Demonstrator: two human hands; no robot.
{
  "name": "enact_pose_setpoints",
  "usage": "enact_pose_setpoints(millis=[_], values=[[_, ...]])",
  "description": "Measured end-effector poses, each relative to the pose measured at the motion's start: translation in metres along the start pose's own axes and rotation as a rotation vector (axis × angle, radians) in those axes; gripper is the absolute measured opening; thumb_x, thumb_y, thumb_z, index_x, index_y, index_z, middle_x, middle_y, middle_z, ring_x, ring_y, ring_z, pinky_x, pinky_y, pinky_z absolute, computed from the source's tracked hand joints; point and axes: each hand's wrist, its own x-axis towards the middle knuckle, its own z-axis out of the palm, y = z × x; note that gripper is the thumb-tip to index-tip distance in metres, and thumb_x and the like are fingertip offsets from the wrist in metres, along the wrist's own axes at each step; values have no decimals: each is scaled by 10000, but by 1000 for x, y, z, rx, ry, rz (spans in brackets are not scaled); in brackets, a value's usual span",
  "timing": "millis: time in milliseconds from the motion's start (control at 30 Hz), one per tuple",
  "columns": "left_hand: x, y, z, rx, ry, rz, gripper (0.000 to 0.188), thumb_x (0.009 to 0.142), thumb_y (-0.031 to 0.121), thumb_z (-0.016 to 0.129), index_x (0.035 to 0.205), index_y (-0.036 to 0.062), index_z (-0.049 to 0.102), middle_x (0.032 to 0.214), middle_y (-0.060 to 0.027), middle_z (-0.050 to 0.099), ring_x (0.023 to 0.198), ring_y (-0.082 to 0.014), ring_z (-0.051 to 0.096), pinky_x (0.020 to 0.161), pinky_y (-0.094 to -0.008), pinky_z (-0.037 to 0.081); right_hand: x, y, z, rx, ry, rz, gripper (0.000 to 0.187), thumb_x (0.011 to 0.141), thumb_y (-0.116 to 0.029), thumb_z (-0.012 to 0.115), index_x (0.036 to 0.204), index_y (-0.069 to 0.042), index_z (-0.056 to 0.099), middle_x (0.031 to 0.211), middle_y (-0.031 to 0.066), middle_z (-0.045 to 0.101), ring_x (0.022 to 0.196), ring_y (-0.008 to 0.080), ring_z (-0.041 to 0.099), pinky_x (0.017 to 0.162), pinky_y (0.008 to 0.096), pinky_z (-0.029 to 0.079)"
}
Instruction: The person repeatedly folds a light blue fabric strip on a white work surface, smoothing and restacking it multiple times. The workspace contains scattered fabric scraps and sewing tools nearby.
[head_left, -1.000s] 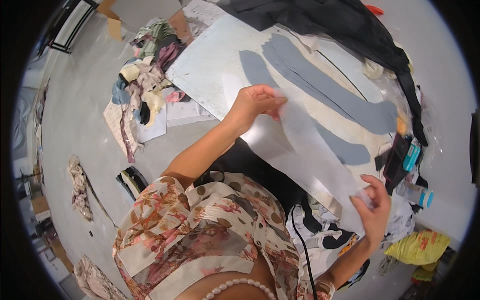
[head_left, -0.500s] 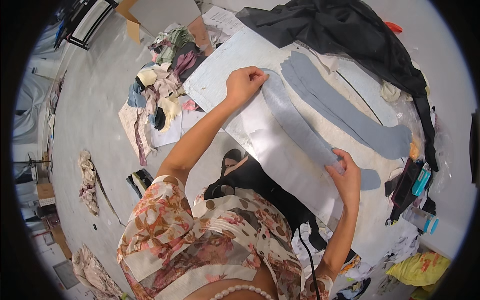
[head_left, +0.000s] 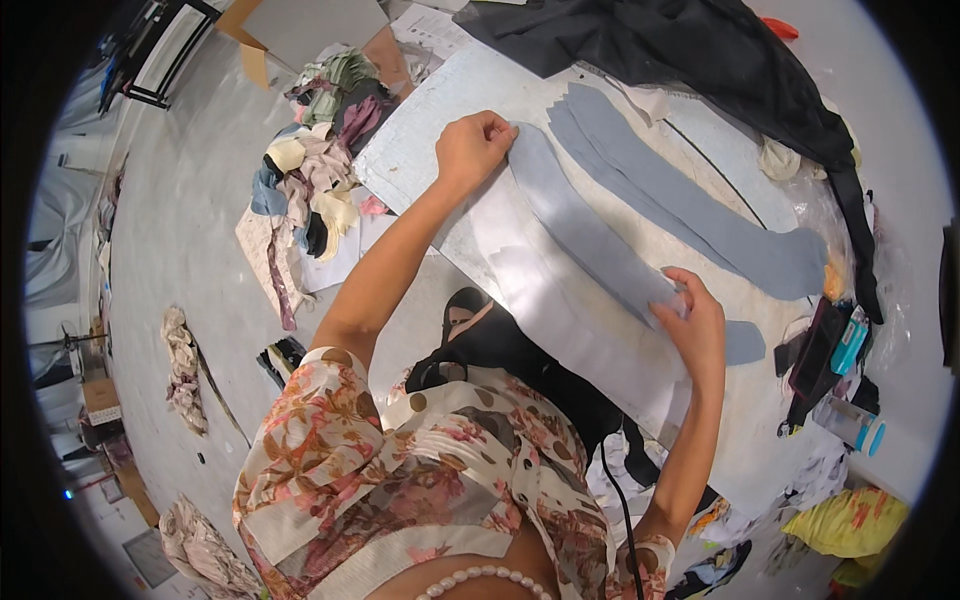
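Observation:
A long, curved blue-grey fabric strip (head_left: 580, 220) lies across the work board between my hands. My left hand (head_left: 474, 150) is closed at the strip's far left end, pinching its edge between thumb and fingertips. At the near right end, my right hand (head_left: 692, 325) pinches the strip's edge with thumb and index finger, the other fingers curled. White sheet-like pieces (head_left: 560, 310), layered with stepped edges, lie on my side of the strip. Beyond it rests a stack of blue-grey fabric pieces (head_left: 680, 195). Another blue-grey end (head_left: 745, 343) shows past my right hand.
Black cloth (head_left: 680, 60) drapes over the board's far side. A dark phone-like object (head_left: 815, 355), a turquoise item (head_left: 850, 340) and a clear container (head_left: 850, 427) sit at the right. Fabric scraps (head_left: 325, 170) are heaped at the left. A black cable (head_left: 622, 500) hangs near my right forearm.
My left hand has shifted slightly left and away from me. The strip's surface looked whitish before and now shows blue-grey. My right hand keeps nearly the same place.

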Motion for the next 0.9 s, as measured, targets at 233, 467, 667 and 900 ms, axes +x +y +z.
enact_pose_setpoints(millis=[233, 467, 667, 900], values=[[-14, 20, -4, 211, 131, 321, 342, 871, 327, 664, 1148, 125, 665, 1169, -114, 650, 1087, -272, 605, 899, -409, 471, 2, 3, -3, -28, 10, -16, 443, 738, -103, 770, 1154, -104, 617, 705, 83, 593, 593, 201, 526, 592, 328, 447], [-21, 10, 26, 485, -199, 656, 573, 995, 530, 391, 1474, 215, 412, 1569, -135, 267, 1470, -319, 184, 1173, -562, 101, -3, 8, -3, -12, 10, -34, 445, 753, -102, 762, 1174, -99, 616, 711, 85, 608, 600, 210, 543, 602, 328, 451], [-17, 7, 24, 482, -221, 666, 595, 984, 551, 398, 1483, 228, 393, 1572, -140, 257, 1473, -318, 175, 1171, -566, 96, -12, -4, -10, -3, -39, -9, 517, 743, -84, 766, 1227, -80, 585, 724, 111, 635, 632, 258, 591, 599, 354, 456], [-26, 30, 22, 576, -168, 699, 607, 978, 556, 403, 1488, 228, 381, 1580, -159, 219, 1472, -340, 169, 1166, -582, 86, -5, 5, -6, -232, 29, -55, 635, 722, -134, 788, 1300, -79, 532, 734, 138, 640, 688, 315, 616, 644, 391, 472]])
